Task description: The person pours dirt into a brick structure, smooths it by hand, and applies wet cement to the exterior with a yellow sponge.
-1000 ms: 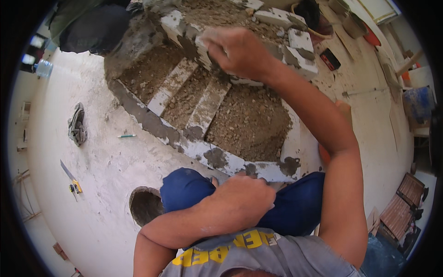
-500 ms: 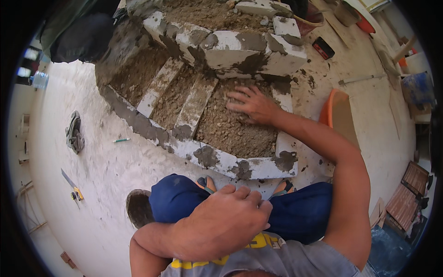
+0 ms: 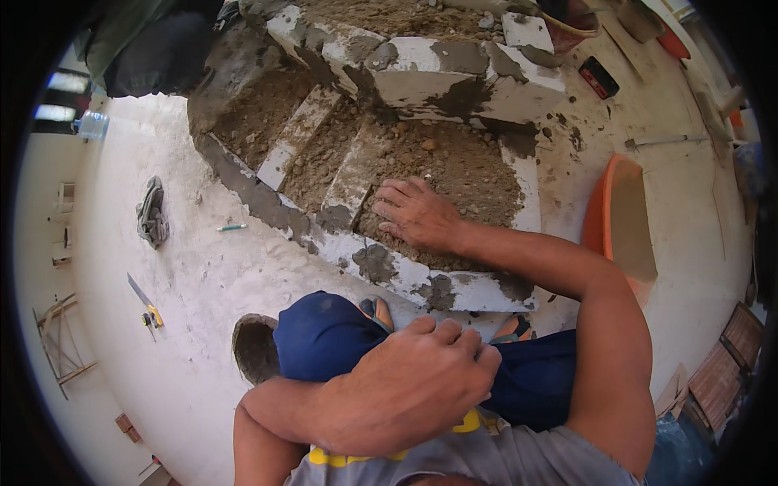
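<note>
My right hand (image 3: 420, 216) lies on gravelly soil (image 3: 470, 174) that fills a bay framed by white blocks (image 3: 401, 271) smeared with grey mortar. Its fingers are spread, touching the soil beside a dirt-covered divider block (image 3: 352, 174). In front of my chest, above my knees, my left hand (image 3: 425, 381) is bent at the wrist with its fingers curled in. No object shows in it, though its palm is turned out of sight. Behind the bay rises a higher step of white blocks (image 3: 438, 85), also topped with soil.
An orange tub (image 3: 616, 219) stands to the right. Beyond it lie a red and black box (image 3: 598, 77) and a long thin tool (image 3: 668, 139). On the left floor are a cloth (image 3: 151, 215), a green pen (image 3: 232, 228), a handsaw (image 3: 146, 301) and a mortar-caked bucket (image 3: 255, 348).
My right hand has swept across the soil toward me and slightly left, leaving the far part smoother. My left hand keeps its curled pose. The view has shifted a little.
</note>
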Tool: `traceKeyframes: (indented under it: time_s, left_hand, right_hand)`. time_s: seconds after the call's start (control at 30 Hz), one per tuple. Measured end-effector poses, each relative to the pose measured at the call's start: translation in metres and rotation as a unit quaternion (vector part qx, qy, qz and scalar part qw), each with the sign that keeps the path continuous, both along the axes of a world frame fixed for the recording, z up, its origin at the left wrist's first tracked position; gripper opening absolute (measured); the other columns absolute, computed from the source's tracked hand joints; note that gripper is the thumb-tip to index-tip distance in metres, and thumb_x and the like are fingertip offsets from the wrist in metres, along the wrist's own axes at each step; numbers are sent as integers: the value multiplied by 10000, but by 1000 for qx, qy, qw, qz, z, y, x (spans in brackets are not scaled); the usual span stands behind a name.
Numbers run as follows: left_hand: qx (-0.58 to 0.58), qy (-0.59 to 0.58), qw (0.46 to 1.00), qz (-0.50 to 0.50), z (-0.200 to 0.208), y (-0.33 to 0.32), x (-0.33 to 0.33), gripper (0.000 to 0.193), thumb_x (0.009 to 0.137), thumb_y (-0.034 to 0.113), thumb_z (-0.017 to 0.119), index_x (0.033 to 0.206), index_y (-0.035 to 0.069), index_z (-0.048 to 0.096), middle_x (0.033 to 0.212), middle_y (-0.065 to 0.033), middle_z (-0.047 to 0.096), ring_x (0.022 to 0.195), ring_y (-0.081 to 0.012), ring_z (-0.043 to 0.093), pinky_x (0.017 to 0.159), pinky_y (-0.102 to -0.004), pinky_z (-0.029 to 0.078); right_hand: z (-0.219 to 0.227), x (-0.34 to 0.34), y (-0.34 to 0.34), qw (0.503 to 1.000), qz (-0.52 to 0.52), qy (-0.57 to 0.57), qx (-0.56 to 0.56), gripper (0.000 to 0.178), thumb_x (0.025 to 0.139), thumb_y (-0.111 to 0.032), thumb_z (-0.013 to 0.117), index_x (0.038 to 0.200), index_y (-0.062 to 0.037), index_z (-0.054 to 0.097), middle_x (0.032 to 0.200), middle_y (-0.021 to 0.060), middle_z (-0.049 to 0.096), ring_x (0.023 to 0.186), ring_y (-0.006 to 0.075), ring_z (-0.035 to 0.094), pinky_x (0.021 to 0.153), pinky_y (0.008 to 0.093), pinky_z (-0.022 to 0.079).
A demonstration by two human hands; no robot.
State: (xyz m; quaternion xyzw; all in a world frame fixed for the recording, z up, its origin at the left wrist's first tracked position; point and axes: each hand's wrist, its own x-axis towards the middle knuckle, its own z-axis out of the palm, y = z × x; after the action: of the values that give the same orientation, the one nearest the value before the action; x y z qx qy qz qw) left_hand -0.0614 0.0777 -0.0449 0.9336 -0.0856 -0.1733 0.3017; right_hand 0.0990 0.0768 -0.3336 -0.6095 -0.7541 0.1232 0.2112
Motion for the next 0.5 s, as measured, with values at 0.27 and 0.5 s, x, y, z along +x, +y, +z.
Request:
traceKeyframes:
  time_s: [0.27, 0.5]
  left_hand:
    - [-7, 0, 1000, -2, 0, -9, 17, 326, 980, 351, 724, 1032, 48, 614, 926, -119, 662, 906, -323, 702, 866, -438, 544]
    - [1, 52, 999, -14, 11, -25, 9, 350, 938, 325, 765, 1096, 38, 643, 943, -124, 655, 924, -325, 699, 847, -429, 559]
  right_hand:
    - [-16, -6, 19, 994, 32, -79, 65, 362, 1033, -323, 640, 1347, -144, 622, 1420, 109, 561, 1446, 322, 443, 1200, 528, 333]
    - [6, 41, -27, 989, 146, 5, 11, 348, 1008, -340, 687, 1288, -137, 653, 1336, 84, 615, 1348, 300, 539, 1152, 461, 406]
